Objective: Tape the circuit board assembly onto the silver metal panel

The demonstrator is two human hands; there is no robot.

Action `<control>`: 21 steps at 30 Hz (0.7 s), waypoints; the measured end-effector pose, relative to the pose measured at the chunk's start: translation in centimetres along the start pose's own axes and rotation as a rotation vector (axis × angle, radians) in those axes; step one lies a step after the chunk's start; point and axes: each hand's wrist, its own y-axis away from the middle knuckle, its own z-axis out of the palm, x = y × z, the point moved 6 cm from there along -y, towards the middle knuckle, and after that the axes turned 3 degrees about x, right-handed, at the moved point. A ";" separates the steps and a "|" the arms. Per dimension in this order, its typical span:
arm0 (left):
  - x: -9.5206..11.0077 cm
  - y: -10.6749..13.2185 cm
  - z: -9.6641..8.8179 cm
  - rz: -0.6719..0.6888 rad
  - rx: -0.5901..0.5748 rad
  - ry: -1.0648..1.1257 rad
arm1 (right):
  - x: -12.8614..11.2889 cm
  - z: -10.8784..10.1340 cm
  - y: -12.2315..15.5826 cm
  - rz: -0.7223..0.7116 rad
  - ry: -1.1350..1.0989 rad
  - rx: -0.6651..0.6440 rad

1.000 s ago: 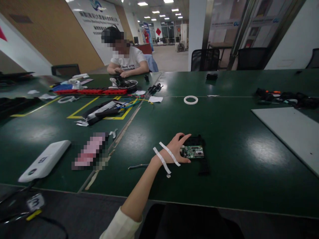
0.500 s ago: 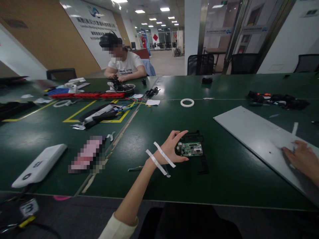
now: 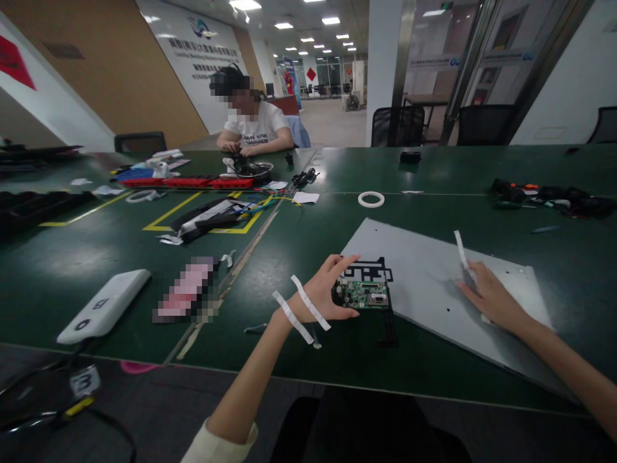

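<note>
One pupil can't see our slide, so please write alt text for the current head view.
A person's left hand curls around one end of a green rectangular circuit board, with a black openwork frame showing above and below, while the right hand is over a flat pale-grey panel. Beyond lies a white ring on the dark green table.

Ceiling lights (image 3: pixel 283 26) glow in rows down the deep hall, and glare shines on the green worktop (image 3: pixel 274 257)! Over on the left, a tan wall (image 3: pixel 91 58) runs up to a white panel (image 3: pixel 219 83) carrying a blue logo (image 3: pixel 200 27). Right of centre, a pale pillar (image 3: pixel 384 71) stands tall, glass panels (image 3: pixel 431 83) beside it, black mesh chairs (image 3: pixel 398 126) along the worktop's far side. Grey floor (image 3: pixel 332 125) stretches back, a red diamond (image 3: pixel 311 74) way off.
</note>
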 end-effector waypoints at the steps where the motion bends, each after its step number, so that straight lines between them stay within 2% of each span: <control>1: -0.1 0.0 0.0 0.002 0.012 -0.006 | -1.4 0.4 -0.4 -0.022 -0.027 -0.017; 5: -0.2 -0.3 0.3 0.005 0.038 -0.011 | -6.1 1.3 -1.7 -0.063 -0.159 -0.091; 8: 0.1 -0.8 0.8 0.010 0.015 -0.014 | -7.3 1.5 -2.5 -0.024 -0.324 -0.137; 9: 0.1 -1.0 1.0 0.014 0.010 -0.014 | -6.9 1.2 -2.8 0.004 -0.371 -0.108; 11: -0.1 -1.5 1.5 0.023 0.006 -0.011 | -4.9 0.2 -3.3 0.107 -0.388 0.037; 13: -0.6 -2.1 2.3 0.032 -0.001 -0.009 | -2.0 -1.0 -3.2 0.255 -0.304 0.229; 15: -1.2 -2.6 3.1 0.038 -0.008 -0.006 | 0.5 -1.9 -2.7 0.376 -0.211 0.339; 18: -2.3 -3.2 4.3 0.036 -0.015 0.009 | 2.1 -2.0 -1.9 0.418 -0.175 0.370; 21: -3.2 -3.5 5.2 0.018 -0.031 0.021 | 1.5 -1.2 -1.6 0.362 -0.160 0.324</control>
